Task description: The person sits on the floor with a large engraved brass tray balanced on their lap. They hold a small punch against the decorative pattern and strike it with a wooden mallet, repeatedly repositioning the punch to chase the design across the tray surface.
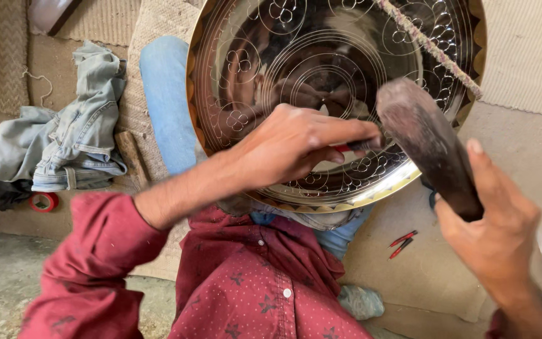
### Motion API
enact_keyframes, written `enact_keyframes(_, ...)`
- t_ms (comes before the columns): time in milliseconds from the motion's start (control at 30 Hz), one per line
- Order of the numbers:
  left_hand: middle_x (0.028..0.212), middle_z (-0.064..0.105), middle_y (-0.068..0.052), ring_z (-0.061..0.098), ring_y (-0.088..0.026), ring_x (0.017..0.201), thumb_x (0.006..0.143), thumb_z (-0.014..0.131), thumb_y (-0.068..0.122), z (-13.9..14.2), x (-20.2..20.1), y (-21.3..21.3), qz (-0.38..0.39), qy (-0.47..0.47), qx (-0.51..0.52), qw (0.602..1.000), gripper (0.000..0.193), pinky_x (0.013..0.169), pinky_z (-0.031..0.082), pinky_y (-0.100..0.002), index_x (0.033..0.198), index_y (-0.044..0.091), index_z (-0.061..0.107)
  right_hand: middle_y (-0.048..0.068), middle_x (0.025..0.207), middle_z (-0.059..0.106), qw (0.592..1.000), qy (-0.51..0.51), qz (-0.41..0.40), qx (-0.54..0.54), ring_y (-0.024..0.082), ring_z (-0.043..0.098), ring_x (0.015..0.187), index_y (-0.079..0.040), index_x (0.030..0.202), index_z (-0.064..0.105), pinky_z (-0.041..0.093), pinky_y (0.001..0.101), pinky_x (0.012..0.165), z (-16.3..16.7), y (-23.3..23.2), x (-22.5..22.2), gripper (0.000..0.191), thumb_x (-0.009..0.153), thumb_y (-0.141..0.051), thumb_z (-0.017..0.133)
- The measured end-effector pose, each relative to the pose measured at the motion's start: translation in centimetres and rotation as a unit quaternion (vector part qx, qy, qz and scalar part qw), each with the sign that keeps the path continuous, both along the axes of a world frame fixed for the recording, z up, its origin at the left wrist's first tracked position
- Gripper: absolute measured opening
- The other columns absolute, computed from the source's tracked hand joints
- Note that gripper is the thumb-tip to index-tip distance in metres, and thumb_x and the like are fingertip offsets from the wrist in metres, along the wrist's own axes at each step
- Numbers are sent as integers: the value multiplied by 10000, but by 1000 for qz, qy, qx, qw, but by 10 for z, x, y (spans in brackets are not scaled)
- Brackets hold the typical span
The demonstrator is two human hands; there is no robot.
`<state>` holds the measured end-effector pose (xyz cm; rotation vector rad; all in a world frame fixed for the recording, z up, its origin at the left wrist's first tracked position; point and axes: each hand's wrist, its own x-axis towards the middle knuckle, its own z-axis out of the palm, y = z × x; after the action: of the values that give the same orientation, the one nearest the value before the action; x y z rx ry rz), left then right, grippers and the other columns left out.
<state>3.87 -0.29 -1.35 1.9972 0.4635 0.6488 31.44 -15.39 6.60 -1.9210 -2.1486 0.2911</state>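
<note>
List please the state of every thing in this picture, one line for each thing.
Engraved metal tray: tilted on the person's lap, shiny, partly patterned.
Left hand: closed on a thin red-handled tool set against the tray.
Right hand: gripping a dark hammer, raised beside the tool.
Denim clothes: crumpled on the floor.
Red tape roll: lying flat.
Two small red tools: lying unused.

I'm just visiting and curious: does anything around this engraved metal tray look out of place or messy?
Mostly tidy work. The left hand holds a thin tool against the tray, and the right hand grips a hammer. Only the crumpled jeans and a red tape roll lie loose on the floor.
</note>
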Motion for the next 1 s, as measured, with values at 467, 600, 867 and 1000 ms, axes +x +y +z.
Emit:
enact_keyframes(467, 981, 797, -53, 758, -245, 791, 842, 776, 152, 5, 23, 37, -268, 7, 44, 962, 595, 602, 551, -430, 1414, 189, 616, 170, 1001, 641, 932, 260, -229, 106, 207, 615, 852, -75, 1614, 151, 530, 306, 809, -80, -104, -37, 954, 936, 143, 785)
enact_keyframes(600, 1055, 787, -67, 779, -216, 869, 859, 776, 136, 2, 15, 31, -226, -28, 23, 973, 557, 681, 587, -389, 1396, 156, 628, 222, 975, 645, 979, 79, -168, 81, 272, 648, 854, -57, 1517, 247, 542, 353, 787, -73, -87, -39, 956, 755, 95, 806)
enact_keyframes(867, 1139, 772, -76, 764, -250, 966, 915, 762, 31, 2, -7, -4, 31, -27, 21, 999, 459, 765, 595, -368, 1354, 103, 648, 172, 985, 618, 923, 328, -200, -3, 254, 635, 857, -29, 1561, 345, 537, 332, 788, -39, -46, -26, 780, 896, 29, 747)
enact_keyframes(1000, 1106, 777, -41, 780, -204, 950, 887, 693, -69, 6, -11, -25, 148, -4, -22, 989, 542, 783, 591, -336, 1392, 113, 618, 202, 1057, 669, 999, 43, -19, 4, 295, 695, 859, -119, 1640, 354, 559, 381, 754, -11, -6, -14, 883, 875, 70, 752)
